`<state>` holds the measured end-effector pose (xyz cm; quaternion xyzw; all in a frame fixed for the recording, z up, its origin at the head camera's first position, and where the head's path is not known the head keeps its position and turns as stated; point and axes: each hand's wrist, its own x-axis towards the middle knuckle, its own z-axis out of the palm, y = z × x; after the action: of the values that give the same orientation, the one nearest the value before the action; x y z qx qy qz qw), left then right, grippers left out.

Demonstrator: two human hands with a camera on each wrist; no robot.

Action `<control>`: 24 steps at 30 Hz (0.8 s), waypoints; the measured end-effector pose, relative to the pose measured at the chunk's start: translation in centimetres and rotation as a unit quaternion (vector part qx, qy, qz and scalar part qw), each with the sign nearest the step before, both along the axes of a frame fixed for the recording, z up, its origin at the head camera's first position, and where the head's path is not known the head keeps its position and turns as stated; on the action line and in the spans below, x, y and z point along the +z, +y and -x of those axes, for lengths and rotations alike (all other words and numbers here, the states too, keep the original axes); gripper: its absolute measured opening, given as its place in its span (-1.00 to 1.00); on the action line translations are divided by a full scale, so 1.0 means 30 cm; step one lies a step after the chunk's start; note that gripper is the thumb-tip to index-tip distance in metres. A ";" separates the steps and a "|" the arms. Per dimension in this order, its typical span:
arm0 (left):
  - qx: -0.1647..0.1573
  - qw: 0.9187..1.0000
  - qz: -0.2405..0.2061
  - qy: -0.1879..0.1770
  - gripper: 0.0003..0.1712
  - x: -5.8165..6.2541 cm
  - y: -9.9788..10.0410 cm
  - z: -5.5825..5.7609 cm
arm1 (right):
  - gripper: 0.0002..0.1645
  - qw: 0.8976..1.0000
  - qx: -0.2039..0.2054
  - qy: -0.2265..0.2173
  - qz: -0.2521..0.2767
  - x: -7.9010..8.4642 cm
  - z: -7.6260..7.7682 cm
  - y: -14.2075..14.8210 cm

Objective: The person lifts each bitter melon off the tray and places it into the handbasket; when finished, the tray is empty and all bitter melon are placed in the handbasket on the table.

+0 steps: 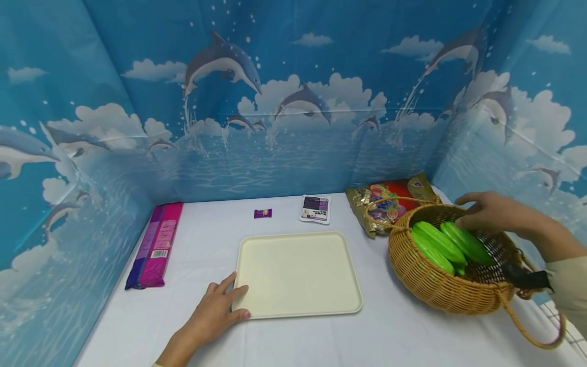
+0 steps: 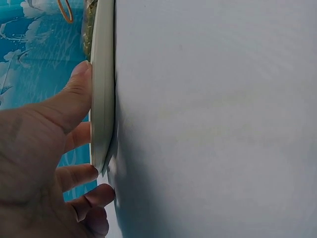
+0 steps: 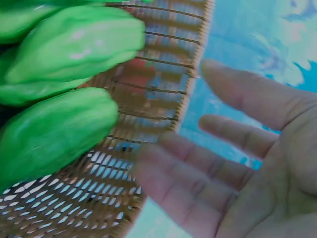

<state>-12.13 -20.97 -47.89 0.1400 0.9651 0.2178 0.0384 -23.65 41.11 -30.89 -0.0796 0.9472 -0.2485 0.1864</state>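
Observation:
A cream rectangular tray [image 1: 298, 275] lies on the white table in the head view. My left hand [image 1: 213, 311] rests at its near left corner, fingers spread, the thumb and fingertips touching the rim. The left wrist view shows the tray's edge [image 2: 103, 74] with the thumb against it. At the right, my right hand [image 1: 497, 216] hovers over the far side of a round wicker basket [image 1: 440, 290], holding nothing. Several long, ridged green vegetables [image 1: 437, 242] lie inside; their exact kind is unclear. In the right wrist view the fingers [image 3: 198, 183] are extended beside the basket's rim.
A pink and purple packet [image 1: 156, 247] lies at the left. Behind the tray are a small purple wrapped sweet [image 1: 263, 213] and a white and purple sachet [image 1: 315, 209]. A gold and red bag [image 1: 380, 201] lies behind the basket. A dolphin-print curtain [image 1: 293, 148] surrounds the table.

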 end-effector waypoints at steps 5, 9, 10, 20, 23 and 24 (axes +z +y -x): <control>0.000 1.000 0.000 0.001 -0.27 0.000 -0.003 0.001 | -0.11 0.995 -0.050 0.044 0.080 0.022 -0.012 -0.002; 0.002 1.000 0.003 0.000 -0.26 -0.002 -0.004 0.001 | -0.28 0.975 -0.088 0.102 0.179 0.039 -0.037 -0.026; 0.003 1.000 0.004 0.000 -0.26 -0.003 -0.005 0.000 | -0.35 0.964 -0.098 0.112 0.222 0.044 -0.047 -0.040; 0.012 1.000 0.009 -0.006 -0.26 0.018 -0.009 0.001 | -0.55 0.815 -0.019 0.147 0.560 0.087 -0.137 -0.318; 0.022 1.000 0.004 0.001 -0.31 0.029 -0.011 0.027 | -0.51 0.876 -0.039 0.186 0.443 0.076 -0.130 -0.413; 0.030 0.999 0.003 0.009 -0.33 0.034 -0.011 0.042 | -0.48 0.900 -0.047 0.206 0.381 0.068 -0.125 -0.446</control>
<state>-13.38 -21.30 -46.86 0.1125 0.9698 0.2151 0.0234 -19.90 27.73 -28.83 -0.1498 0.7997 -0.5773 -0.0690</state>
